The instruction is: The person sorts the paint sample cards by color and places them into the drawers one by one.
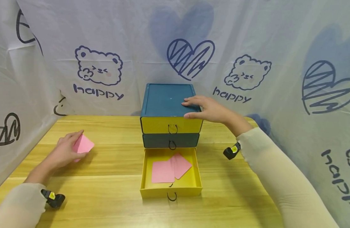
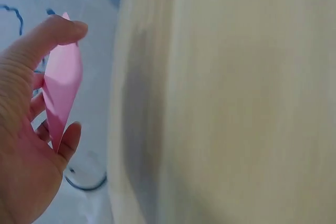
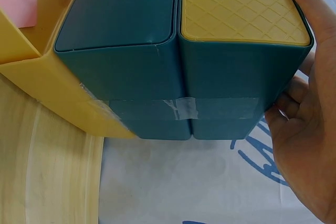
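Observation:
At the left of the table my left hand (image 1: 67,149) holds a pink card (image 1: 84,144) above the wood. The left wrist view shows this pink card (image 2: 64,77) bowed between the thumb and the fingers. My right hand (image 1: 209,108) rests on the top right edge of a stacked drawer box (image 1: 169,99), thumb by the front edge and fingers over the blue lid. In the right wrist view that hand (image 3: 310,108) lies against the box's top side. The yellow bottom drawer (image 1: 171,192) stands pulled out, with two overlapping pink cards (image 1: 163,172) inside.
A yellow top drawer (image 1: 155,125) and a dark teal middle drawer (image 1: 156,141) sit closed, each with a black loop handle. Clear tape (image 3: 186,108) joins the box's sections at the side. Behind the wooden table (image 1: 112,190) hangs a white printed cloth (image 1: 140,57).

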A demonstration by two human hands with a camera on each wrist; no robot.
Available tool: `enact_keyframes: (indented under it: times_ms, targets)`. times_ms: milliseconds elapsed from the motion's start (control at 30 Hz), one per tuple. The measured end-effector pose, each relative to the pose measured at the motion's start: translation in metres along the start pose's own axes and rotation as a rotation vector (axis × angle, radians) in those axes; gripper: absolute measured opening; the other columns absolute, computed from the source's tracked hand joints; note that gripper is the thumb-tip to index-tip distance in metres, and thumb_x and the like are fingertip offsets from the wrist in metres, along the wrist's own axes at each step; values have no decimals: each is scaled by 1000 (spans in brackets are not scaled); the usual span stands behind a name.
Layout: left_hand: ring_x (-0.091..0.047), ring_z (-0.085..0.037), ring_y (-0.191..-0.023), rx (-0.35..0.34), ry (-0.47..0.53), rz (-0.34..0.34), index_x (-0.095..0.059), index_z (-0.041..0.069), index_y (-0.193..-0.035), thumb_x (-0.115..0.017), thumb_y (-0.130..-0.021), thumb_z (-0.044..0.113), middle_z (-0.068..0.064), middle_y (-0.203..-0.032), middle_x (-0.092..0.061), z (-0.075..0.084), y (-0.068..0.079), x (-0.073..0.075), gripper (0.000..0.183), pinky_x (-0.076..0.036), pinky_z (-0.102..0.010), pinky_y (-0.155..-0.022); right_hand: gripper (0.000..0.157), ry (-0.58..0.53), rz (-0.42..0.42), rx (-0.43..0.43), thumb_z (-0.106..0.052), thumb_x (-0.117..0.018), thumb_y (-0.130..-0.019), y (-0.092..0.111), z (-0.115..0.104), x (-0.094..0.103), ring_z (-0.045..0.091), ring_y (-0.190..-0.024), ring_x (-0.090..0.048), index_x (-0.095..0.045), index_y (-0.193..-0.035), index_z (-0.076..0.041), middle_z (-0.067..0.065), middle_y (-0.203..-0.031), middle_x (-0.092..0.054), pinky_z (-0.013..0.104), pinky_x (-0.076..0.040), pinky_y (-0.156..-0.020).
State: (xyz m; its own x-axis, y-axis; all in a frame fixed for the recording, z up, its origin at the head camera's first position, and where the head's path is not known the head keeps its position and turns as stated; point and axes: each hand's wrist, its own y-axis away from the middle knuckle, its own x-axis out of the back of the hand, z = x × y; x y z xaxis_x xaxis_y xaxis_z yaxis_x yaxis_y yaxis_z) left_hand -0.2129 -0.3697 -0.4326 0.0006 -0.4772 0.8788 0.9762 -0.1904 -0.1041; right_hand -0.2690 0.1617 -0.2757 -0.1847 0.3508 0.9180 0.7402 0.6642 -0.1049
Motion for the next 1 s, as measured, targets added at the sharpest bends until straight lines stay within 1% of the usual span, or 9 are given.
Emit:
enact_keyframes:
  times_ms: [133,233,333,400,467,567,767,867,1000]
  targets:
    - [-36,-49,-112,-75,52,13,-21,-4,-153,-82,-79,26,-37,-141,-34,18,-1,-1,101,-39,-59,-84,65,2,1,7,-57,-60,-92,0,1,-1,26,-143,-28,-51,-144,-19,1,-154,-36,51,-23,-115]
    - [-44,-43,-104,-122,83,4,-23,-4,-152,-83,-79,28,-34,-131,-44,35,1,0,99,-42,-53,-81,66,-1,0,6,-57,-59,-92,0,0,-1,26,-143,-27,-51,-145,-19,0,-154,-36,51,-23,-115]
    - [-47,-38,-98,-138,117,-39,-23,-4,-151,-83,-79,30,-30,-124,-46,57,6,1,100,-46,-47,-77,66,-7,0,5,-57,-60,-91,0,-1,0,26,-143,-27,-51,-145,-19,0,-154,-36,51,-23,-115]
    - [-49,-36,-97,-161,130,-55,-26,-5,-150,-84,-79,29,-28,-123,-48,72,9,0,98,-47,-45,-77,66,-12,-2,4,-56,-61,-91,0,-1,0,26,-143,-27,-50,-145,-19,1,-154,-36,52,-23,-115]
    - [-49,-34,-98,-198,142,-68,-29,-5,-149,-84,-79,28,-25,-123,-49,88,12,-1,95,-48,-45,-77,65,-15,-2,4,-55,-61,-92,1,-2,1,26,-143,-27,-50,-145,-19,1,-154,-36,52,-23,-115]
    - [-50,-31,-99,-281,148,-65,-36,-2,-147,-84,-78,26,-22,-128,-51,110,17,-4,89,-49,-43,-78,65,-16,-4,4,-54,-62,-92,0,-3,1,28,-143,-27,-50,-145,-18,2,-154,-36,53,-23,-114]
    - [-53,-26,-102,-430,174,-98,-43,6,-147,-86,-76,28,-15,-142,-44,149,26,-13,86,-54,-32,-74,67,-31,-7,-7,-57,-61,-91,0,-4,-1,26,-143,-26,-50,-145,-19,0,-155,-35,52,-23,-114]
    - [-53,-22,-100,-475,155,-139,-44,8,-147,-84,-76,33,-12,-143,-44,170,28,-20,86,-53,-28,-72,67,-43,-5,-14,-58,-61,-90,0,-4,-1,25,-144,-25,-51,-145,-20,-1,-155,-34,52,-22,-115]
    - [-53,-19,-98,-506,113,-216,-44,9,-148,-78,-80,44,-9,-145,-43,199,27,-31,84,-53,-31,-73,66,-42,0,-17,-57,-61,-91,1,-3,-1,25,-144,-25,-51,-145,-20,-2,-155,-34,52,-22,-115]
